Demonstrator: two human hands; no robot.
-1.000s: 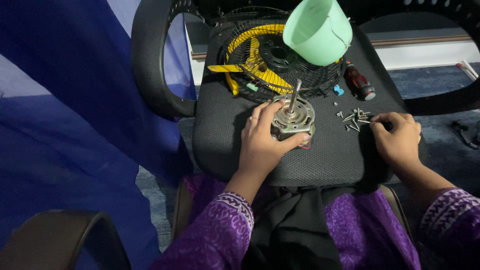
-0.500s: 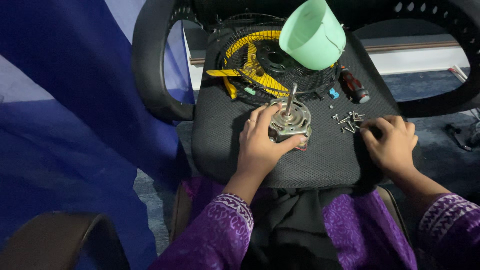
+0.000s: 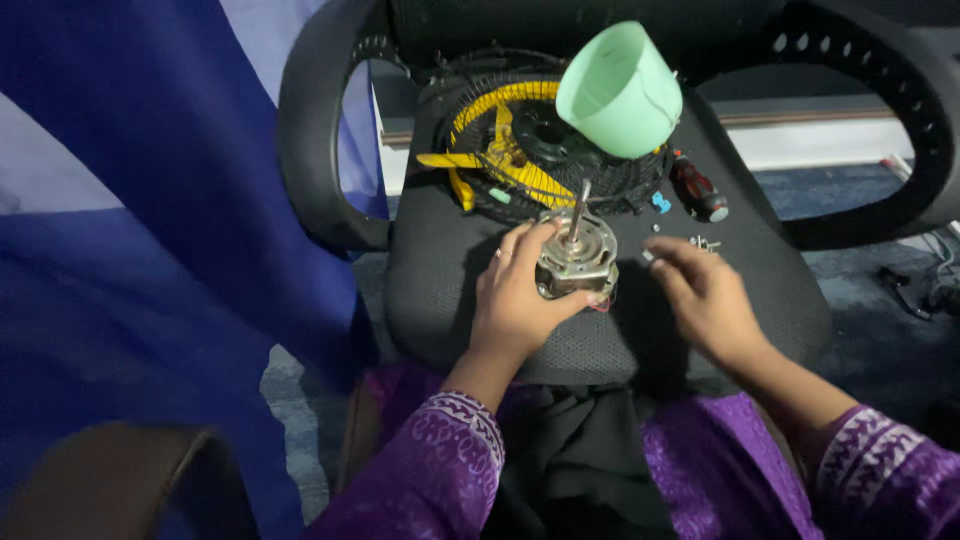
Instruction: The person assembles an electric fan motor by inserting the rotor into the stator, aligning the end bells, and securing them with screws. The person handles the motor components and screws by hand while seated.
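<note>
L hand (image 3: 520,300) is gripping the small metal motor (image 3: 578,262) from its left side, fingers curled round the casing, shaft standing upright. Motor is sitting mid chair seat (image 3: 440,270). R hand (image 3: 705,295) is now hovering just right of the motor, fingers loosely bent, holding nothing visible; 0.5 s ago it was resting farther right by the loose screws (image 3: 703,242). Beyond: red-handled screwdriver (image 3: 698,190), black fan guard (image 3: 545,140) w/ yellow blades, mint-green cup (image 3: 618,90).

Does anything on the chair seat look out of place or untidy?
Yes. Small screws lie loose on the mesh chair seat, beside the right hand, where they could roll off. The green cup-shaped cover rests tilted on the fan grille. The left hand grips the motor.
</note>
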